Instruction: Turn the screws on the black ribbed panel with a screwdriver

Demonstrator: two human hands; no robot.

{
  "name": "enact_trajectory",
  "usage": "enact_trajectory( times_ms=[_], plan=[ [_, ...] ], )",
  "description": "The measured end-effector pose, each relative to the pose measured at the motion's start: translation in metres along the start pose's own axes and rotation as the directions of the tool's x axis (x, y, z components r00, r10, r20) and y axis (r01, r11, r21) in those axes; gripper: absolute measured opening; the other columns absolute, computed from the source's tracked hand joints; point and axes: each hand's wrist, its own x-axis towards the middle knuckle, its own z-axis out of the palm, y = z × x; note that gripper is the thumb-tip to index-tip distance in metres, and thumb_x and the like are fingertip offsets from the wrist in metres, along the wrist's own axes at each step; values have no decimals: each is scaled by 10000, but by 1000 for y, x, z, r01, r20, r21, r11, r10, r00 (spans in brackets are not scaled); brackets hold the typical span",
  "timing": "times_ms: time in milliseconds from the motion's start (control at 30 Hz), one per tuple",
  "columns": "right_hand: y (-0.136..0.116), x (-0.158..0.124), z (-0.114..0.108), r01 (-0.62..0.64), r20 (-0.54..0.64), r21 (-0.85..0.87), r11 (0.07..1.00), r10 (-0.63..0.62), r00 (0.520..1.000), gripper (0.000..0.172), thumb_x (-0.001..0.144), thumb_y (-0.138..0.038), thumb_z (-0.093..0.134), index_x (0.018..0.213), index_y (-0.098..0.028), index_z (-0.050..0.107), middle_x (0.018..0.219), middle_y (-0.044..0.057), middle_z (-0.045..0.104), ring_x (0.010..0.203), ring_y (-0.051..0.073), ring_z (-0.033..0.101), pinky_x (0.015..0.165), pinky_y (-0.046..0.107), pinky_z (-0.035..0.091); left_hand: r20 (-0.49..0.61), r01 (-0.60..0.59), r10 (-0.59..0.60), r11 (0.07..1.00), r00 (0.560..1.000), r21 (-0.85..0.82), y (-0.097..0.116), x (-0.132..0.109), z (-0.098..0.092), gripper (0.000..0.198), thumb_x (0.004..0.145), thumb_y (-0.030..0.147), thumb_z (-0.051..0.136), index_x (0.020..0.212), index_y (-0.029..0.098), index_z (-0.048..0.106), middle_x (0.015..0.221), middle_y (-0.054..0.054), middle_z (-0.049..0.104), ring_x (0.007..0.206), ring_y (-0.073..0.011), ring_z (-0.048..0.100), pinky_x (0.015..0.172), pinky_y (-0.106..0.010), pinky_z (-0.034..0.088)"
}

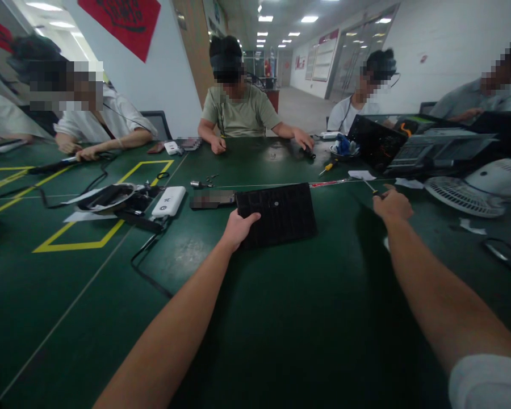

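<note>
Panel (281, 218), black and flat with a small pale dot near its far edge, is in the left hand (238, 230), reaching from there toward the right one; whether it rests on the desk (298, 318) or is lifted a little, I cannot tell. The left hand pinches its near-left edge, thumb on top and fingers hidden below. Well apart, the right hand (394, 204) is closed around a screwdriver (369, 186), whose thin shaft points away and leftward, its tip near a white paper slip (361, 175). Just left of the panel, beyond the left hand, lies a dark slab (212, 199), partly blurred out; a metal cylinder (200, 184) sits past it. Between the hands and farther off are a clear red-marked packet (330, 183) and a yellow screwdriver (328, 167). Left of the left hand are a white power bank (169, 201) and a heap of black parts (125, 199). Right of the right hand lies a white fan (472, 187), with an open computer case (447, 147) behind it. Straight across sits a co-worker (241, 111) in a green shirt, one hand at a small black object (309, 152).
</note>
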Motion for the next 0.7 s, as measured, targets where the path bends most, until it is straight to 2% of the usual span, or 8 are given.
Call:
enact_trajectory(
  times_ms=[100,233,367,400,467,567,633,700],
  plan=[
    [20,-4,3,-44,-7,-30,999,43,999,402,979,-286,612,1277,-62,762,1303,360,665,1162,414,620,916,551,463,11,-12,12,1000,1000,5,-1,0,0,348,676,279,893,987,164,785,1068,-118,838,1066,-322,789,1091,-535,584],
    [31,-5,10,16,-39,-31,999,-17,999,481,967,-299,627,1331,0,727,1415,407,607,1295,465,552,1012,576,425,14,-17,17,1000,1000,25,-3,1,-1,343,701,286,888,1003,160,783,1079,-123,838,1086,-324,786,1077,-532,592],
    [14,-28,21,202,-118,-4,979,-201,972,564,964,-377,648,1459,-107,652,1512,291,588,1404,432,491,1128,570,396,23,-34,33,996,999,80,-3,1,-1,342,758,298,861,1057,153,781,1153,-143,835,1131,-330,780,1098,-536,584],
    [6,-41,24,315,-166,39,948,-304,938,529,979,-378,618,1429,-103,662,1457,282,621,1370,428,524,1114,578,419,32,-43,39,994,999,102,-4,0,0,353,779,310,852,1085,150,779,1186,-153,831,1153,-335,775,1106,-536,580],
    [-11,-78,27,550,-207,156,820,-518,830,466,1004,-419,571,1335,-112,686,1305,247,692,1233,392,617,1057,557,485,74,-71,61,986,995,148,-4,-1,2,397,831,349,826,1170,151,767,1273,-166,814,1218,-345,758,1130,-535,566],
    [-37,-147,27,715,-111,318,623,-724,681,512,1023,-548,567,1330,-156,688,1202,185,731,1022,325,692,940,504,566,167,-136,100,966,981,219,-7,-6,7,466,918,425,761,1317,185,728,1416,-153,767,1346,-348,703,1188,-529,526],
    [-52,-186,23,758,-24,360,544,-807,590,620,1022,-619,577,1459,-185,636,1326,185,724,1109,337,704,957,515,586,234,-178,113,945,966,276,-9,-13,12,488,977,476,691,1386,211,702,1477,-131,738,1413,-342,660,1236,-522,484],
    [-62,-210,19,794,24,329,511,-845,534,776,992,-688,606,1578,-183,560,1513,213,651,1306,393,641,1054,577,561,322,-222,117,923,940,315,-11,-21,19,518,1025,521,612,1438,215,677,1505,-120,721,1447,-336,629,1272,-519,445]
  ],
)
